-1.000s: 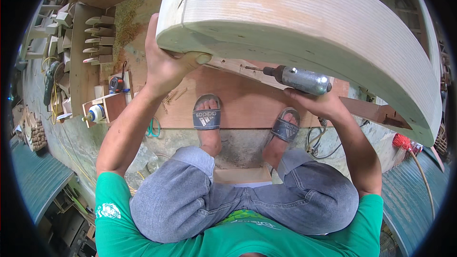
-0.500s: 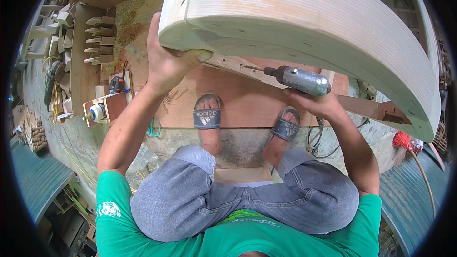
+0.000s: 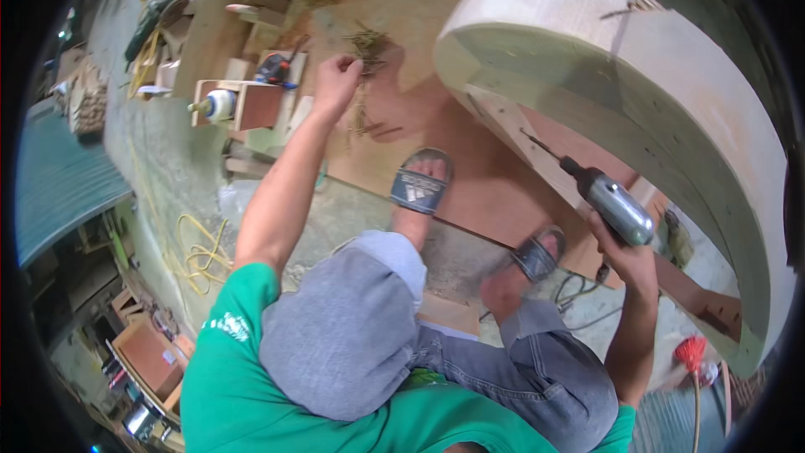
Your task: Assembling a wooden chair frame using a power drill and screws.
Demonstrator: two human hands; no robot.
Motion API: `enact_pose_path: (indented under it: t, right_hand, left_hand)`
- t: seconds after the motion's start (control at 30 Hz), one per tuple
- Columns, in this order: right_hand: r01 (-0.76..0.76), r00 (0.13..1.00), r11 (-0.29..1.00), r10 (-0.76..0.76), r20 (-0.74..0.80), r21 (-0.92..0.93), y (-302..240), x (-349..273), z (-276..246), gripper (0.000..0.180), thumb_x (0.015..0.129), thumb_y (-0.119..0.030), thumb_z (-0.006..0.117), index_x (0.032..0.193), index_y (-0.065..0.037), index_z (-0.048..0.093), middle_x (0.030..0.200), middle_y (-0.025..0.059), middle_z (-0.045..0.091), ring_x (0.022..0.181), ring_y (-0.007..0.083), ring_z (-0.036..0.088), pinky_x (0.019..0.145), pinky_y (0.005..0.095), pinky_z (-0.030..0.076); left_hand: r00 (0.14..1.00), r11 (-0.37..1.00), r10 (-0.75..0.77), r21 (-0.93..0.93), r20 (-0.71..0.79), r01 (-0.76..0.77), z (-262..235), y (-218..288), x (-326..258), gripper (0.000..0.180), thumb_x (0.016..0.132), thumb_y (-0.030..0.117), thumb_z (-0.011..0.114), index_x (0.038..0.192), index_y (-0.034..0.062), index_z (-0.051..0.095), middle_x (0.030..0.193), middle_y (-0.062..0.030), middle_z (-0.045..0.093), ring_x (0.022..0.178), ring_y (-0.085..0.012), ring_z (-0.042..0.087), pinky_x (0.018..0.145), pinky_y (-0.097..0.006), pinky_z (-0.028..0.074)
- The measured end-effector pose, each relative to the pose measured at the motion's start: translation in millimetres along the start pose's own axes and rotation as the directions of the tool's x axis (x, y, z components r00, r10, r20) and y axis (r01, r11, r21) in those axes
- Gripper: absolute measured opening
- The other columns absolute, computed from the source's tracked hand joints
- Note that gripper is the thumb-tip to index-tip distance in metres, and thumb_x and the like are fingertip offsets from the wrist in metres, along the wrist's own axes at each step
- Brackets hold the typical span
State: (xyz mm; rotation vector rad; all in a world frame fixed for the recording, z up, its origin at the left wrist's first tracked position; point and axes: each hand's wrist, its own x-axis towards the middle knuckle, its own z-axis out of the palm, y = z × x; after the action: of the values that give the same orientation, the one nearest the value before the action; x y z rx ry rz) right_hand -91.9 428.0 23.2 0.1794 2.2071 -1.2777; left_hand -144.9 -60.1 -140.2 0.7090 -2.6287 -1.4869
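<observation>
Note grey concrete floor (image 3: 180, 164), stained and patchy. Find broad brown wooden panel (image 3: 474, 176) lying flat over it, dusty toward far end. Log blue-green corrugated sheeting (image 3: 67, 176) at left and lower right, dim clutter (image 3: 84, 273) lower left. Record pale light, soft shadows (image 3: 413, 54) on panel.

The left hand (image 3: 339, 84) has let go of the curved wood (image 3: 579, 63) and moved to the screws (image 3: 366, 49) piled on the board (image 3: 402, 130), its fingers now curled in beside them. The view has swung round, bringing looped yellow cord (image 3: 204, 256) and a reddish-brown box (image 3: 148, 356) into sight at lower left.
</observation>
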Motion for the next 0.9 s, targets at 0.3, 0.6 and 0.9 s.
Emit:
enact_pose_path:
  t: [0.3,0.6,0.9]
  right_hand:
    - [0.039,0.998,0.999,-0.039,-0.039,0.015,-10,-5,5,0.034,0.086,-0.022,0.071,0.110,0.000,0.061,0.088,0.0036,0.065,0.079,0.0101,0.060,0.070,0.0263,0.050]
    - [-0.003,0.998,0.999,0.006,-0.059,0.049,-8,-6,9,0.025,0.087,-0.022,0.069,0.101,-0.003,0.062,0.075,0.0004,0.061,0.059,0.0066,0.052,0.051,0.0220,0.041]
    - [0.158,0.987,0.971,-0.161,-0.002,0.181,-25,2,8,0.040,0.078,-0.019,0.079,0.105,-0.004,0.053,0.095,0.0016,0.056,0.089,0.0109,0.052,0.078,0.0253,0.043]
  left_hand:
    - [0.567,0.956,-0.171,-0.002,0.806,0.292,66,67,-84,0.027,0.092,0.026,0.058,0.094,-0.0002,0.067,0.081,-0.0067,0.068,0.074,-0.0127,0.063,0.067,-0.027,0.050]
    - [0.318,0.062,0.017,-0.318,0.948,0.946,151,129,-150,0.048,0.099,0.045,0.036,0.120,0.0037,0.047,0.120,-0.0134,0.059,0.103,-0.0247,0.061,0.085,-0.037,0.050]
    - [0.354,0.236,-0.333,-0.286,0.874,0.929,139,103,-153,0.030,0.097,0.032,0.041,0.108,0.0066,0.053,0.106,-0.0111,0.064,0.096,-0.0234,0.062,0.084,-0.037,0.051]
